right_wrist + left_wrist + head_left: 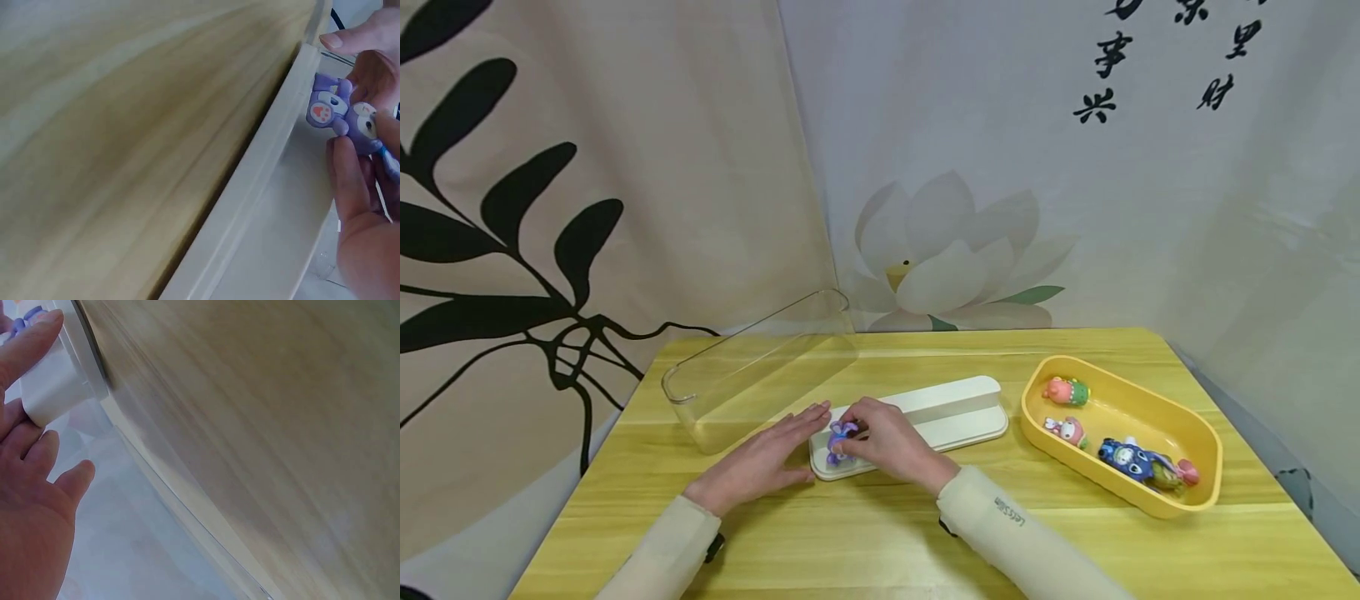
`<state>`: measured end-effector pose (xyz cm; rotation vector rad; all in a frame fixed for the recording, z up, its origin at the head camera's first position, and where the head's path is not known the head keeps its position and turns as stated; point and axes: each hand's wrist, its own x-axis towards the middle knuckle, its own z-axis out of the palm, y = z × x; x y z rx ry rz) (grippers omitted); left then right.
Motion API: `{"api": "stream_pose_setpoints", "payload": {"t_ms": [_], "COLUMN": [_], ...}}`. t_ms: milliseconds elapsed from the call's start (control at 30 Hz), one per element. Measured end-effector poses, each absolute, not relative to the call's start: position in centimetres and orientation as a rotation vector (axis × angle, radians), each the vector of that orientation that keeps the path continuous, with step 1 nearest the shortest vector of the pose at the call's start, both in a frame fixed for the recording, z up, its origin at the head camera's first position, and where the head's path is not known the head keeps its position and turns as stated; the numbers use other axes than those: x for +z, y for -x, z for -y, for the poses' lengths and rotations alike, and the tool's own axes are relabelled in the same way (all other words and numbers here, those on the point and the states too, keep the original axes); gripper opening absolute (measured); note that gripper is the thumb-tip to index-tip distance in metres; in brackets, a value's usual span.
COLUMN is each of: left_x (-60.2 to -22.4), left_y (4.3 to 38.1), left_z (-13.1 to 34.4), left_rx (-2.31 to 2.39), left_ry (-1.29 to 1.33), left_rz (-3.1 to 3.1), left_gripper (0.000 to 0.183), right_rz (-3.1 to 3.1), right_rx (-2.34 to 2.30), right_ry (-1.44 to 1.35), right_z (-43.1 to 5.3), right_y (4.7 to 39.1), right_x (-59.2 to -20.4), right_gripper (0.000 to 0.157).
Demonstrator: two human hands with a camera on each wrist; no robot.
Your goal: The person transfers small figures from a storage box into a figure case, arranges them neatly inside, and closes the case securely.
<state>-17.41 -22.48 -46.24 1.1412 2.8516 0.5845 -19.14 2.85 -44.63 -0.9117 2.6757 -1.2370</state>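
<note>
A small purple figurine (839, 442) stands at the left end of a white stepped stand (951, 412). Its head is pinched between the thumb and fingers of my right hand (891, 442); the right wrist view shows the purple figurine (334, 109) with a pink paw print on its foot, against the stand's surface. My left hand (771, 458) lies beside the stand's left end, fingers fairly straight. In the left wrist view, the left hand's thumb (31, 347) reaches over the white stand (62, 381), while its other fingers are near the end, partly hidden.
A yellow tray (1150, 400) at the right holds several small figurines, including a blue one (1126, 458) and a pink-and-green one (1066, 391). A clear plastic cover (760, 375) sits at the back left of the wooden table (820, 550). Printed curtains hang behind.
</note>
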Motion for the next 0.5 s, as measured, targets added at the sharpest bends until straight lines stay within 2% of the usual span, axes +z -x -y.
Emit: {"api": "stream_pose_setpoints", "payload": {"t_ms": [500], "left_x": [-46.36], "left_y": [17.39], "left_z": [21.67], "left_rx": [0.663], "left_ry": [-1.075], "left_rz": [-2.863], "left_gripper": [0.093], "right_rz": [-2.801], "right_rx": [-1.089], "right_ry": [0.905], "right_z": [-2.99], "right_y": [19.11], "right_x": [-44.48], "right_gripper": [0.036]}}
